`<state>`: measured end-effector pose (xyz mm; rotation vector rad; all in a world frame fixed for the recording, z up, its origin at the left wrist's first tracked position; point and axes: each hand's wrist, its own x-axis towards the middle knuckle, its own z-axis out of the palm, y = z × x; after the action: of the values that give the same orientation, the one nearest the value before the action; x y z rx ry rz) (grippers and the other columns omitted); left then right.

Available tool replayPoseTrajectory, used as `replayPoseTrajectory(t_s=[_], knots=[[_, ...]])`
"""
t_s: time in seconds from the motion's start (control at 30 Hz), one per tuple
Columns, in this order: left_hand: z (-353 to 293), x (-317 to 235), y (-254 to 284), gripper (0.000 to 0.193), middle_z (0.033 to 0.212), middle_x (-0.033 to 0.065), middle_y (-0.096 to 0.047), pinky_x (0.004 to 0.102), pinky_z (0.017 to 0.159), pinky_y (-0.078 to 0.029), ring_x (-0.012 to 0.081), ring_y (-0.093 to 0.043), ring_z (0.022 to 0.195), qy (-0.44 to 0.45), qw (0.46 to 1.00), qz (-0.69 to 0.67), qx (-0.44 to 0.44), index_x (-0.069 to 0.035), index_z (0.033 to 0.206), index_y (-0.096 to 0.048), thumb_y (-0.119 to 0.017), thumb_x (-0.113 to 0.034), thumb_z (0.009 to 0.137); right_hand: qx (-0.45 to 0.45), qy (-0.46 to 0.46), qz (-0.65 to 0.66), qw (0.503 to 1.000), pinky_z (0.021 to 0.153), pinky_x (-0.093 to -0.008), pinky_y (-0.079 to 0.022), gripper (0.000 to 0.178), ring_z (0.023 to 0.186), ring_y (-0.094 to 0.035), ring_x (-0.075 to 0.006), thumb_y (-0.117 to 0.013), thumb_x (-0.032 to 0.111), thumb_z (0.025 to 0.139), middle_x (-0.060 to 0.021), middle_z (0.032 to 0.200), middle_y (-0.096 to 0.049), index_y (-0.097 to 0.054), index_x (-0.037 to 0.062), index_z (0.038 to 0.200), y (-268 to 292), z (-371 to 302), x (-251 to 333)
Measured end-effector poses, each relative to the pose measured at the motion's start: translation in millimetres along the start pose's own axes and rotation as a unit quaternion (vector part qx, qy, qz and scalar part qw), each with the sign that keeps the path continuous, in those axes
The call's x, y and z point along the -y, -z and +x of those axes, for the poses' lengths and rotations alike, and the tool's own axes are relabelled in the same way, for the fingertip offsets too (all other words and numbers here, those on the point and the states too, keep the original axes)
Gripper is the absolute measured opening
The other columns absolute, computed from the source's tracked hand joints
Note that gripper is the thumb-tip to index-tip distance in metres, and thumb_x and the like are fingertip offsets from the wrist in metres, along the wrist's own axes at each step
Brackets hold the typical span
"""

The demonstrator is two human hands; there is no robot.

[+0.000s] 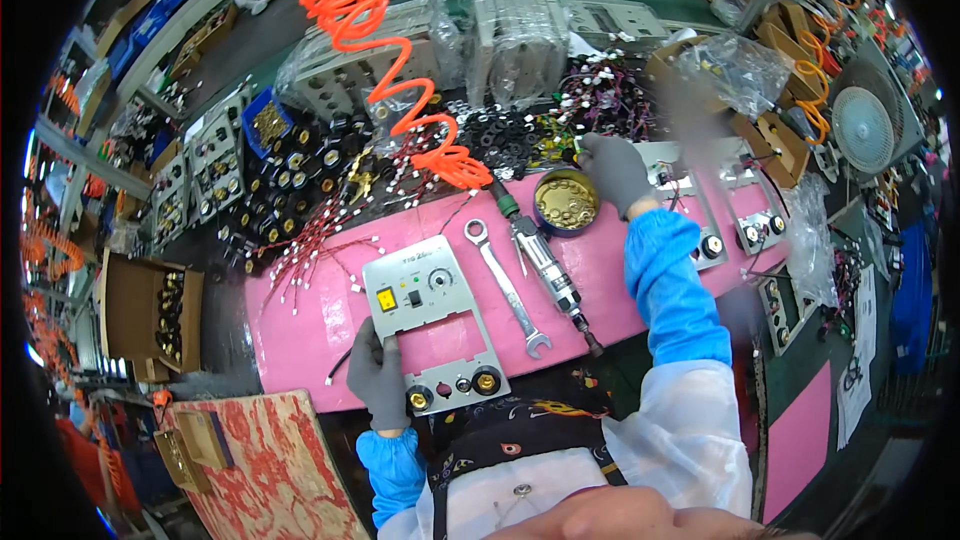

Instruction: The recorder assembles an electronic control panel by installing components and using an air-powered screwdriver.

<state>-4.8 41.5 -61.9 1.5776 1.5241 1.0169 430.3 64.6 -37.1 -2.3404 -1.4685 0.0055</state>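
Note:
My left hand (378,377), in a grey glove, grips the left edge of a light grey metal front panel (432,322). The panel lies on the pink mat (320,364), with a yellow rocker switch, a dial, a rectangular cut-out and round brass-centred sockets. My right hand (614,172), also gloved, is stretched forward beside a round tin (566,204) of small metal rings. Its fingertips are at the pile of small parts and wires behind the tin, and what they touch is hidden. Between my hands lie a combination wrench (507,287) and an air screwdriver (546,270).
An orange coiled air hose (400,90) hangs down to the screwdriver. Red wires (305,240) and black sockets (290,175) crowd the left. Finished-looking panels (755,215) lie right. Plastic-wrapped panel stacks (515,35) stand behind. A cardboard box (125,305) sits far left, a fan (862,128) far right.

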Motion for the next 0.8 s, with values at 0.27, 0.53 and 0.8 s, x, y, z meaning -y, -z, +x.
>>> replayPoseTrajectory(t_s=[0.27,0.53,0.8], knots=[[3.8,1.0,0.8,0.037,0.083,0.0056,-0.065,0.0255,0.064,-0.047,0.0088,-0.056,0.068,0.01,0.999,0.041,-0.002,-0.006,0.12,-0.062,-0.067,-0.014,0.084,0.024,0.031,-0.049,0.998,0.077,-0.05,-0.049,0.025,0.087,-0.063,-0.0417,-0.061,0.016,0.076,-0.0244,0.088,-0.065,-0.063,0.0048,0.098,-12.3,23.3,-16.2],[16.2,-8.9,1.8,0.042,0.075,0.0013,-0.059,0.0241,0.061,-0.044,0.0062,-0.052,0.067,0.059,0.99,-0.096,0.082,-0.005,0.126,-0.057,-0.062,-0.01,0.085,0.05,0.22,0.295,0.929,0.075,-0.0311,-0.05,0.016,0.083,-0.061,-0.0253,-0.06,-0.003,0.078,-0.0119,0.091,-0.06,-0.063,0.0013,0.093,51.1,-50.2,115.4],[21.1,-12.7,2.0,0.045,0.069,-0.0016,-0.05,0.0234,0.056,-0.041,0.0052,-0.046,0.062,0.073,0.983,-0.132,0.108,-0.002,0.127,-0.056,-0.062,-0.01,0.084,0.217,0.313,0.245,0.891,0.075,-0.0374,-0.05,0.03,0.089,-0.062,-0.0298,-0.06,-0.004,0.079,-0.0117,0.099,-0.058,-0.061,0.0073,0.106,15.3,-76.5,167.7]])
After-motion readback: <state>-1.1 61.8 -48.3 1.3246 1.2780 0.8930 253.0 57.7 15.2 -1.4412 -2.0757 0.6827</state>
